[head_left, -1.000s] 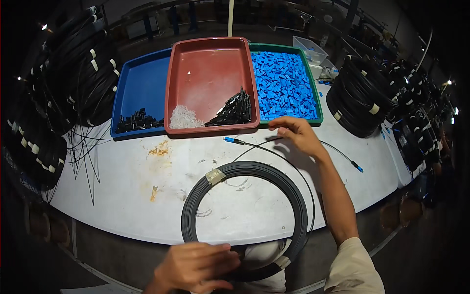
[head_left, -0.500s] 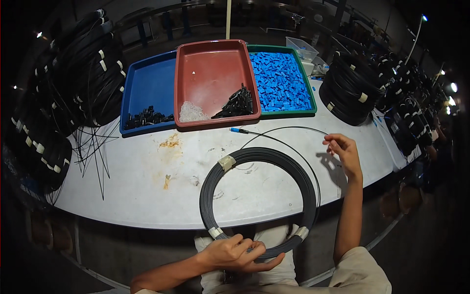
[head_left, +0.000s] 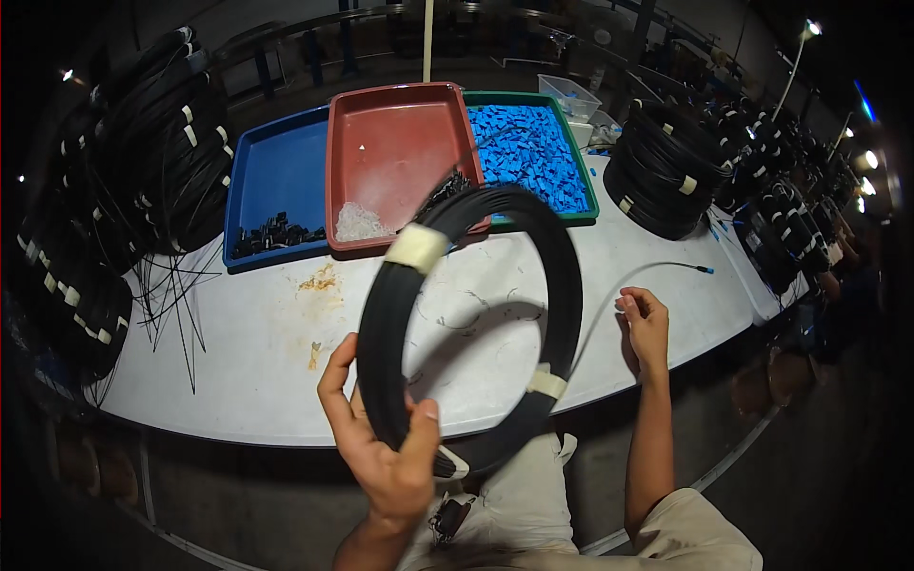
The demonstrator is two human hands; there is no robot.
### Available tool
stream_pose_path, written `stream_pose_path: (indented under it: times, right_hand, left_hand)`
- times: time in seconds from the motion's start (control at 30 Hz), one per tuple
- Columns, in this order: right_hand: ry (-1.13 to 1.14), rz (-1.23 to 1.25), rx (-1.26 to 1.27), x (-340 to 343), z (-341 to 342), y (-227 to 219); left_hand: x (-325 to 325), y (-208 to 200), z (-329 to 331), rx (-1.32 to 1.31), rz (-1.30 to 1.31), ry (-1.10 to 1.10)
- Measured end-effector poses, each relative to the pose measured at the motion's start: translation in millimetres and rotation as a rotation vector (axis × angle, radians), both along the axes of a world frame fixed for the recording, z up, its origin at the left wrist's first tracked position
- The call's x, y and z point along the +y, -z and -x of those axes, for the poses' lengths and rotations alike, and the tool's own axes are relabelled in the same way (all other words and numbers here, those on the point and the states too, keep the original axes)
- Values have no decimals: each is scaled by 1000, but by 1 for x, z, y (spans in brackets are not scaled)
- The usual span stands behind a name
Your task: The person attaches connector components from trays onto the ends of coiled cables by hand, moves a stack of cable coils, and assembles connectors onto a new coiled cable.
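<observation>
My left hand (head_left: 381, 443) grips a coil of black cable (head_left: 564, 257) by its lower left side, thumb inside the ring and fingers outside. The coil is raised and tilted above the table's front edge, bound with pale tape (head_left: 419, 248). From its right side a loose cable end arcs over the table to a blue-tipped connector (head_left: 705, 269). My right hand (head_left: 647, 328) is beside this arc, fingers loosely curled and apart, with nothing visible in them. Whether its fingertips touch the cable is hard to see.
Behind the coil stand a blue tray (head_left: 276, 176) with black parts, a red tray (head_left: 395, 124) with clear and black pieces, and a green tray (head_left: 590, 195) full of blue pieces. Stacked cable coils flank the white table (head_left: 238, 381) at left (head_left: 171, 162) and right (head_left: 666, 176).
My left hand has lifted and tilted the coil up off the table's edge. The connector end has swung from the left to the right. My right hand has moved slightly left and lower.
</observation>
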State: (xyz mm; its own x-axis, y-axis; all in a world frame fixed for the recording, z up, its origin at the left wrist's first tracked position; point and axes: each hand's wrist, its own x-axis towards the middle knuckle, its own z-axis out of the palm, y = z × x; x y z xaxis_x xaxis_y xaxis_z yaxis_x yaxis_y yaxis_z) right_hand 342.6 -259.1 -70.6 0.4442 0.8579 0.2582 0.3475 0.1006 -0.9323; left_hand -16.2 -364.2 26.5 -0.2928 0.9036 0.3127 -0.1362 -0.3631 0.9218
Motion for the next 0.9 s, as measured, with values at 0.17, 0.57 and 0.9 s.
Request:
stream_pose_path:
  times: [0.17, 0.57, 0.9]
  right_hand:
    - [81, 69, 70, 9, 1, 2]
    - [325, 236, -610, 26, 34, -16]
    - [152, -218, 643, 35, 15, -8]
  left_hand:
    - [0, 30, 7, -389, 211, -15]
    - [-28, 70, 19, -218, 406, -75]
    - [-28, 48, 30, 524, 499, -144]
